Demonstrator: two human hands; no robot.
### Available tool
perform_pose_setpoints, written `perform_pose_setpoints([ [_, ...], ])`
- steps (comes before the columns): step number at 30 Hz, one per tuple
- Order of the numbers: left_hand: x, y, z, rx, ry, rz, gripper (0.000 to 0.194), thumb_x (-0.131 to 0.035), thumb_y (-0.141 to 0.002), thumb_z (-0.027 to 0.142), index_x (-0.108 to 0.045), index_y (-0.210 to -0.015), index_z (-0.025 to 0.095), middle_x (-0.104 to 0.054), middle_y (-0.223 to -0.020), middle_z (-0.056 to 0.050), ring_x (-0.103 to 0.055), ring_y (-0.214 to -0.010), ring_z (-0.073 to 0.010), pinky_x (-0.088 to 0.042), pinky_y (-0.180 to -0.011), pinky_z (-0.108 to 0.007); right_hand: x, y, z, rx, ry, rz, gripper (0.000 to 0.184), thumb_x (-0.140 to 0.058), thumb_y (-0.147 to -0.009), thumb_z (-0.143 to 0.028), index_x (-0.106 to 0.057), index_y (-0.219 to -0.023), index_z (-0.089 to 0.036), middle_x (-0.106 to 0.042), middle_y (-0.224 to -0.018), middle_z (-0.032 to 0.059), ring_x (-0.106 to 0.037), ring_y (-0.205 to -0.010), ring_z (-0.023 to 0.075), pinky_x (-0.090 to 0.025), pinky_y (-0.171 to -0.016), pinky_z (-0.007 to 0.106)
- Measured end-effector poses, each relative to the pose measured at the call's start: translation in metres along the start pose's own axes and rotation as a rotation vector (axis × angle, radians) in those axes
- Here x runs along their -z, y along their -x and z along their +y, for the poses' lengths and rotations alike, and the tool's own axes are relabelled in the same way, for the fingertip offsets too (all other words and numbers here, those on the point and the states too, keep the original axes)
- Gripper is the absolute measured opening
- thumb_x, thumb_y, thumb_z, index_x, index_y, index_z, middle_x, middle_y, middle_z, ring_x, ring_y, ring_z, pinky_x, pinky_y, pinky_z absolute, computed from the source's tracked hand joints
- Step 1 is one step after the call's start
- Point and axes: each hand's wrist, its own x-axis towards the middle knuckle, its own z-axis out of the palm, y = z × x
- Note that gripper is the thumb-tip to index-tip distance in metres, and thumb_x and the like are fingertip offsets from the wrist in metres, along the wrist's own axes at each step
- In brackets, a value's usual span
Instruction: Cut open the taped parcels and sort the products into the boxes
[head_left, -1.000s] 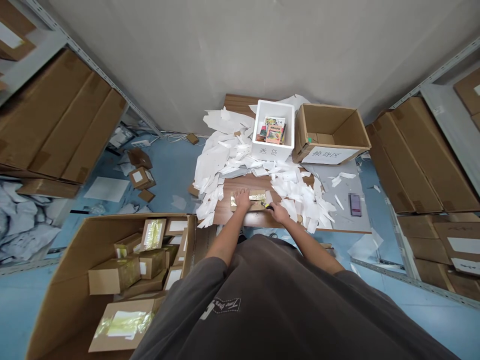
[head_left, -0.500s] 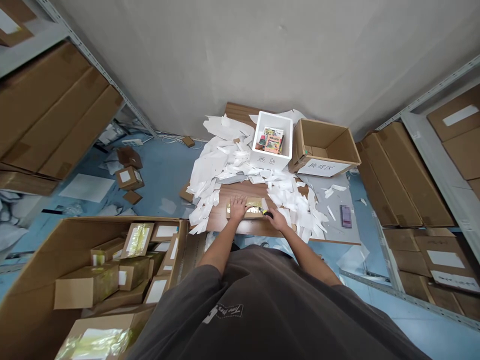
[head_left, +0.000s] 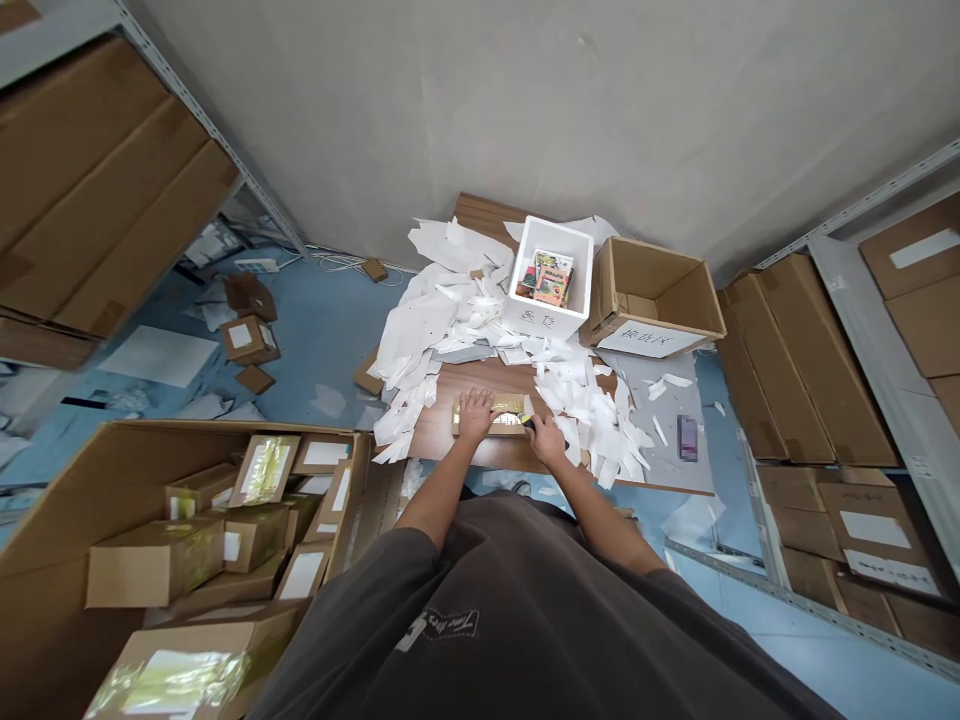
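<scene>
A small flat cardboard box (head_left: pixel 510 405) with shiny clear tape along it lies on the brown wooden table (head_left: pixel 487 375) in front of me. My left hand (head_left: pixel 475 414) rests on the left part of its top, palm down and fingers spread. At the box's right end, my right hand (head_left: pixel 547 440) grips a black and yellow utility knife (head_left: pixel 529 422), pointing left toward the taped top. The fine position of the blade is too small to make out. Torn white paper (head_left: pixel 577 390) lies close to the right of the box.
Behind are a white foam box (head_left: pixel 541 318) holding booklets and an open cardboard box (head_left: pixel 652 340) with a label. A large carton (head_left: pixel 225 428) of taped parcels stands at my left. A phone-like purple item (head_left: pixel 687 438) lies on the right. Shelves with cartons flank both sides.
My right hand, with the utility knife, has shifted slightly in its angle at the box's right end. My left hand stays on the box. The whole view has also shifted with my head.
</scene>
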Motion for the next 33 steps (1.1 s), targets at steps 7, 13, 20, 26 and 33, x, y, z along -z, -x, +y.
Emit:
perform_pose_setpoints([
  [7,-0.004,0.001,0.001,0.008,-0.018,0.0,0.073,-0.068,-0.1,0.061,-0.052,-0.165,0.032,-0.054,-0.17,-0.012,-0.034,-0.165,-0.0378,-0.01,-0.138,-0.059,-0.019,0.009,0.003,-0.114,-0.027,0.02,0.038,-0.039,-0.115,-0.042,-0.058,-0.144,-0.026,-0.06,-0.132,0.0166,-0.067,-0.109,0.0323,-0.051,-0.089,0.041],
  [13,-0.001,0.0,0.001,0.053,-0.047,0.009,0.068,-0.067,-0.102,0.055,-0.053,-0.165,0.033,-0.054,-0.169,-0.011,-0.036,-0.164,-0.0375,-0.01,-0.139,-0.059,-0.013,-0.001,0.027,-0.16,-0.074,0.06,0.037,-0.041,-0.114,-0.042,-0.059,-0.143,-0.027,-0.064,-0.127,0.0157,-0.07,-0.103,0.0301,-0.051,-0.086,0.039],
  [20,0.0,0.0,0.001,0.094,-0.047,0.045,0.063,-0.06,-0.106,0.052,-0.052,-0.166,0.032,-0.056,-0.168,-0.011,-0.039,-0.162,-0.0375,-0.011,-0.138,-0.059,0.013,0.027,0.142,-0.326,-0.19,0.131,0.039,-0.043,-0.113,-0.042,-0.061,-0.141,-0.022,-0.066,-0.13,0.0175,-0.071,-0.112,0.031,-0.051,-0.091,0.037],
  [26,0.0,-0.001,0.003,0.118,-0.059,0.029,0.062,-0.056,-0.107,0.054,-0.052,-0.166,0.034,-0.056,-0.168,-0.009,-0.04,-0.161,-0.0355,-0.011,-0.139,-0.056,-0.003,0.019,0.061,0.077,-0.29,0.023,0.034,-0.048,-0.113,-0.042,-0.062,-0.14,-0.026,-0.068,-0.135,0.0111,-0.067,-0.119,0.0282,-0.051,-0.101,0.036],
  [33,-0.012,-0.004,-0.006,0.078,-0.045,0.114,0.061,-0.061,-0.106,0.054,-0.058,-0.161,0.031,-0.062,-0.162,-0.013,-0.045,-0.156,-0.0385,-0.017,-0.137,-0.061,-0.002,-0.02,-0.002,0.048,-0.169,0.005,0.032,-0.051,-0.113,-0.04,-0.063,-0.139,-0.025,-0.064,-0.138,0.0146,-0.066,-0.12,0.0297,-0.05,-0.099,0.037],
])
